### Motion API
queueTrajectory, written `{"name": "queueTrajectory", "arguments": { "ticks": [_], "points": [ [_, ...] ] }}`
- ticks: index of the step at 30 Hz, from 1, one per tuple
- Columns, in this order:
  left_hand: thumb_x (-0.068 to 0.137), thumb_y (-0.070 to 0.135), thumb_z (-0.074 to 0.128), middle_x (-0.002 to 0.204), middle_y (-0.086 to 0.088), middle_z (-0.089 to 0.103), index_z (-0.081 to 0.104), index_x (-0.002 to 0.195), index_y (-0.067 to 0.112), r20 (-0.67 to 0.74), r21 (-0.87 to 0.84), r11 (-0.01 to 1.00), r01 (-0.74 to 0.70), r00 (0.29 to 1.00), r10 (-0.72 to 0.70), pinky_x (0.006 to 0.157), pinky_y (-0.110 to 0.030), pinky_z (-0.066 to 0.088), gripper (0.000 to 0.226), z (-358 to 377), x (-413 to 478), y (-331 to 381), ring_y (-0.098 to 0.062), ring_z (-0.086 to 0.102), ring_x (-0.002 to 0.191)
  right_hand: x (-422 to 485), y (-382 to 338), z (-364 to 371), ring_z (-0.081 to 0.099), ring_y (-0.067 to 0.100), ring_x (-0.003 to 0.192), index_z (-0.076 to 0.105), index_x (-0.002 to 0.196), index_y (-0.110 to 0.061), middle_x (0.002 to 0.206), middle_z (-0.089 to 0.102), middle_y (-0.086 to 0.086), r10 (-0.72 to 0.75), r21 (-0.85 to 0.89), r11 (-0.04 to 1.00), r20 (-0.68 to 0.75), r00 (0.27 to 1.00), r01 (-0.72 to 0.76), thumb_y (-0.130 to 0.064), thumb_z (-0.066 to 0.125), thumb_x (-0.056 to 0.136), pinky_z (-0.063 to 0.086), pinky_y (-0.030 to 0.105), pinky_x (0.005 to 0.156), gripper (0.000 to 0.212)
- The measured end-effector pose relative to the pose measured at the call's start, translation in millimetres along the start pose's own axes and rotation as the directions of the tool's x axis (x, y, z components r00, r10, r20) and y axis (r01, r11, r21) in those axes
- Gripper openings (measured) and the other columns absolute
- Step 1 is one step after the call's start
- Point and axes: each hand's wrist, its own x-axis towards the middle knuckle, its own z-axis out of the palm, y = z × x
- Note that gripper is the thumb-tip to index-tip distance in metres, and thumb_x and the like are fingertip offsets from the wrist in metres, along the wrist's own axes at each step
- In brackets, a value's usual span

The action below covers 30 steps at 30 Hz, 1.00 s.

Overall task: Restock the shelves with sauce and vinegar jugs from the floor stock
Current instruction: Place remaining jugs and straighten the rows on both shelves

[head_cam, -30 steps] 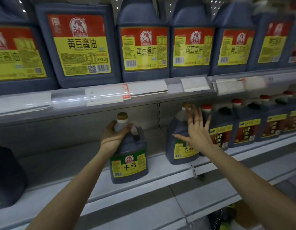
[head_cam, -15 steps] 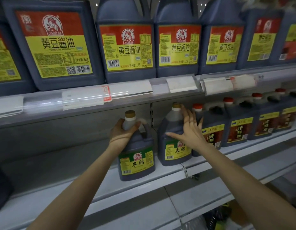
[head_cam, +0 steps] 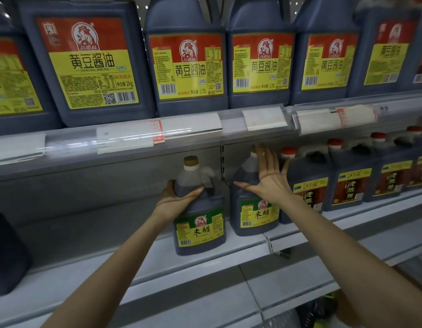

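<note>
Two dark vinegar jugs with green and yellow labels stand on the middle shelf point(head_cam: 134, 263). My left hand point(head_cam: 175, 201) grips the shoulder of the left jug point(head_cam: 199, 223), just below its tan cap. The right jug point(head_cam: 252, 214) stands close beside it. My right hand point(head_cam: 268, 178) lies flat against that jug's upper front, fingers straight and spread, covering its cap.
Large soy sauce jugs point(head_cam: 188, 55) with red and yellow labels fill the upper shelf. Red-capped dark vinegar jugs point(head_cam: 349, 178) line the middle shelf to the right. A dark jug point(head_cam: 6, 256) sits at far left. Bare shelf lies between it and my left hand.
The left jug has slid right and back along the shelf, closing up to the right jug. My right hand stays flat on the right jug.
</note>
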Motion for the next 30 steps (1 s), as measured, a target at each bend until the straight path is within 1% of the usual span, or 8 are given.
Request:
{"name": "queueTrajectory", "arguments": {
  "ticks": [3, 5, 7, 10, 15, 19, 25, 30],
  "points": [
    [0.078, 0.041, 0.072, 0.110, 0.000, 0.048, 0.035, 0.115, 0.024, 0.020, 0.059, 0.998, 0.011, 1.000, -0.012, 0.084, -0.030, 0.042, 0.055, -1, -1, 3, -0.020, 0.051, 0.098, -1, -1, 1, 0.016, 0.033, 0.144, -0.001, 0.152, -0.013, 0.155, 0.017, 0.018, 0.016, 0.008, 1.000, -0.017, 1.000, -0.016, -0.091, 0.020, 0.055, 0.007, 0.064, 0.112, 0.127],
    [0.078, 0.041, 0.071, 0.110, -0.001, 0.048, 0.036, 0.114, 0.023, 0.022, 0.078, 0.997, 0.003, 1.000, -0.005, 0.085, -0.032, 0.043, 0.053, -2, -1, 4, -0.020, 0.050, 0.097, -2, 0, 4, 0.021, 0.033, 0.142, -0.003, 0.152, -0.011, 0.153, 0.023, 0.020, 0.037, 0.041, 0.999, -0.048, 0.998, -0.035, -0.089, 0.032, 0.057, 0.002, 0.063, 0.112, 0.128],
    [0.079, 0.038, 0.071, 0.111, -0.002, 0.049, 0.037, 0.115, 0.022, 0.025, 0.067, 0.998, 0.010, 1.000, -0.012, 0.087, -0.032, 0.043, 0.053, -2, -1, 3, -0.020, 0.050, 0.097, -2, 1, 7, 0.023, 0.032, 0.142, -0.006, 0.151, -0.010, 0.153, 0.025, 0.019, 0.045, 0.043, 0.998, -0.085, 0.995, -0.041, -0.090, 0.030, 0.057, -0.005, 0.062, 0.111, 0.128],
    [0.081, 0.033, 0.071, 0.111, -0.002, 0.049, 0.039, 0.113, 0.020, 0.024, 0.045, 0.999, 0.015, 1.000, -0.016, 0.084, -0.028, 0.040, 0.047, -1, 2, 8, -0.017, 0.049, 0.095, -3, 2, 6, 0.022, 0.030, 0.143, -0.003, 0.152, -0.010, 0.154, 0.025, 0.017, 0.038, 0.041, 0.999, -0.105, 0.994, -0.034, -0.090, 0.025, 0.058, -0.009, 0.062, 0.109, 0.127],
    [0.083, 0.028, 0.070, 0.110, -0.002, 0.048, 0.043, 0.123, 0.011, -0.017, 0.055, 0.998, 0.004, 1.000, -0.003, 0.085, -0.024, 0.038, 0.051, 6, 3, 15, -0.015, 0.047, 0.096, -7, 4, 1, 0.010, 0.024, 0.147, -0.010, 0.151, -0.016, 0.160, 0.010, 0.008, 0.016, 0.028, 1.000, -0.068, 0.998, -0.014, -0.082, 0.049, 0.070, -0.017, 0.059, 0.109, 0.120],
    [0.084, 0.029, 0.069, 0.115, -0.005, 0.051, 0.041, 0.129, 0.010, 0.006, 0.032, 0.999, 0.015, 1.000, -0.015, 0.087, -0.025, 0.039, 0.056, 20, 3, 19, -0.016, 0.048, 0.097, -6, 6, -4, 0.008, 0.021, 0.147, -0.007, 0.152, -0.015, 0.160, 0.010, 0.007, 0.009, 0.021, 1.000, -0.032, 0.999, -0.008, -0.079, 0.049, 0.072, -0.014, 0.060, 0.112, 0.116],
    [0.082, 0.032, 0.070, 0.125, -0.011, 0.053, 0.041, 0.120, 0.015, -0.023, 0.041, 0.999, 0.003, 1.000, -0.002, 0.088, -0.026, 0.040, 0.052, 30, 6, 20, -0.017, 0.049, 0.098, -5, 14, -6, 0.011, 0.020, 0.147, -0.004, 0.152, -0.018, 0.159, 0.013, 0.004, -0.009, 0.069, 0.998, -0.014, 1.000, 0.010, -0.076, 0.050, 0.075, -0.012, 0.060, 0.112, 0.110],
    [0.082, 0.037, 0.070, 0.127, -0.011, 0.052, 0.040, 0.128, 0.012, -0.048, 0.077, 0.997, 0.009, 0.999, -0.006, 0.089, -0.029, 0.040, 0.061, 32, 7, 16, -0.026, 0.052, 0.112, -4, 7, -8, 0.008, 0.021, 0.147, -0.004, 0.152, -0.015, 0.159, 0.012, 0.008, 0.027, 0.061, 0.998, 0.021, 0.999, -0.028, -0.074, 0.045, 0.080, -0.009, 0.061, 0.113, 0.105]
  ]
}}
